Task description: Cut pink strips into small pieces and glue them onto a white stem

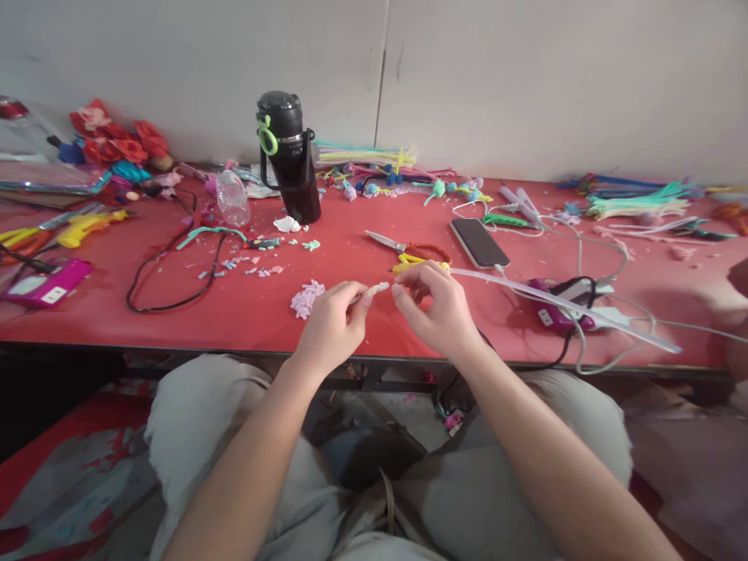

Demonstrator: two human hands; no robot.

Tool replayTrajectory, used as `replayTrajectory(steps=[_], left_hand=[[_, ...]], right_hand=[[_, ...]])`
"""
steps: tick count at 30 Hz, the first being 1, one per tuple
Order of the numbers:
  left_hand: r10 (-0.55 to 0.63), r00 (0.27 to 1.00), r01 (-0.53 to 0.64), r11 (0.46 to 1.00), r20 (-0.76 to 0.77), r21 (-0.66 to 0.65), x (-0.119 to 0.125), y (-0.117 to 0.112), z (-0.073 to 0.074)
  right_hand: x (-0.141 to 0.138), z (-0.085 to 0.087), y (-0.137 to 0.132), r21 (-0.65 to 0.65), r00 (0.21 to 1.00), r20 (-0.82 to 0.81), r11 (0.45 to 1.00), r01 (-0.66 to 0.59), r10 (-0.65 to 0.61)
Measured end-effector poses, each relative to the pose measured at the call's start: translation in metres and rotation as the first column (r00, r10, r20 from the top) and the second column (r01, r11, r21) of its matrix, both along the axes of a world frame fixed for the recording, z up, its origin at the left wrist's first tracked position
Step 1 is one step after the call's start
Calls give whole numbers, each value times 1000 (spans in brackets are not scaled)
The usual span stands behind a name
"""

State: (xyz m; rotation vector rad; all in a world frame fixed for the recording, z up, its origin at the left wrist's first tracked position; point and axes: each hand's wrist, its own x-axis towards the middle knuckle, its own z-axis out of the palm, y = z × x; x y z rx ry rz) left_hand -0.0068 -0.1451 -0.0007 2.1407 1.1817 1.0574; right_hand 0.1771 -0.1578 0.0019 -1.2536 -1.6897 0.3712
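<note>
My left hand (334,321) is closed, thumb and forefinger pinching a short pale fuzzy piece (379,287) that resembles pipe cleaner. Facing it just to the right, my right hand (437,308) has its fingers curled and thumb near the forefinger; anything between them is too small to make out. Beside my left hand lies a small heap of lilac clippings (306,299). Behind my right hand is a yellow glue gun (403,266), partly hidden, with a long translucent glue stick (576,308) reaching right. Orange-handled scissors (429,251) lie just beyond.
A black bottle (291,160) stands at the back, near a clear plastic cup (232,199). A phone (479,242), cables and a purple power strip (541,304) occupy the right. Another purple power strip (47,284) and a black cord (149,273) lie left. Pipe-cleaner bundles (640,199) line the back.
</note>
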Motion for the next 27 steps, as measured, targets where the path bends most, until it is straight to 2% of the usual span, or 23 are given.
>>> replayTrajectory(steps=[27], left_hand=[[-15, 1000, 15, 999, -15, 40, -1, 0, -2]], right_hand=[[0, 0, 3, 14, 1000, 16, 1000, 13, -14]])
